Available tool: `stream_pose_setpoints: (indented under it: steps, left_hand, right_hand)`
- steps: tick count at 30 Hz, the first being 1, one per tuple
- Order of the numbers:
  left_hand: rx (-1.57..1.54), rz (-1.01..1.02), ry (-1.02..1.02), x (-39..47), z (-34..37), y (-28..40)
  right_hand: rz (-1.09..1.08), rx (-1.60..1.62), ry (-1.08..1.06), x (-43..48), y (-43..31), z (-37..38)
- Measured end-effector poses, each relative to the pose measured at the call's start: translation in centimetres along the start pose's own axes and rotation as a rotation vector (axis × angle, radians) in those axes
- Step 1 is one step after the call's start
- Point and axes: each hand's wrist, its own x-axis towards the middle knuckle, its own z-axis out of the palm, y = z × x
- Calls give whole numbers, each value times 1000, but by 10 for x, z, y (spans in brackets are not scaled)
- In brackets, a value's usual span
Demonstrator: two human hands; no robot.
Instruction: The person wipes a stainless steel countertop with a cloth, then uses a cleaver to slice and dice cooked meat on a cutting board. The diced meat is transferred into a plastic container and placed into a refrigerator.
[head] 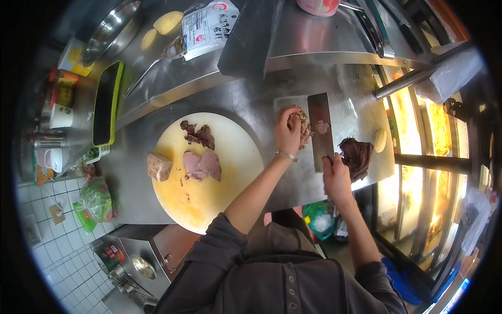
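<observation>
My left hand (288, 126) is cupped against a heap of chopped cooked meat (304, 129), its fingers curled over it. Under the heap lies a clear plastic container (279, 103). In my right hand (337, 176) is the handle of a cleaver (318, 147), its broad blade flat beside the heap with a scrap of meat (322, 126) on it. A dark piece of meat (357, 159) rests just right of that hand. On the round white cutting board (239, 172) to the left are pink meat slices (204, 165), dark meat pieces (200, 135) and a meat block (159, 166).
A raised steel shelf (306, 37) runs along the back, holding a printed packet (210, 29), peeled potatoes (168, 22), a metal bowl (111, 33) and a spoon (145, 74). A phone in a green case (107, 104) stands left. Lit display cases (411, 184) flank the counter's right.
</observation>
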Motion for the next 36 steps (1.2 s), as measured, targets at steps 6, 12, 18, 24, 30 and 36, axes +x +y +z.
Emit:
stream_pose_setpoints:
  steps: [6, 12, 18, 24, 30, 36]
  left_hand:
    - [232, 222, -155, -2, -11, 41]
    - [270, 346, -327, -11, -2, 45]
    - [411, 262, -329, -5, -28, 27]
    - [533, 415, -186, -22, -99, 70]
    - [712, 238, 229, -70, -262, 89]
    - [916, -2, 221, -65, -313, 61]
  right_hand:
    - [-50, -66, 28, 3, 2, -3]
    - [146, 153, -104, -8, -26, -10]
    - [33, 211, -2, -10, -21, -12]
    - [109, 400, -27, -23, -14, -13]
    - [194, 236, -315, -47, -14, 0]
    - [112, 205, -474, -57, -24, 27]
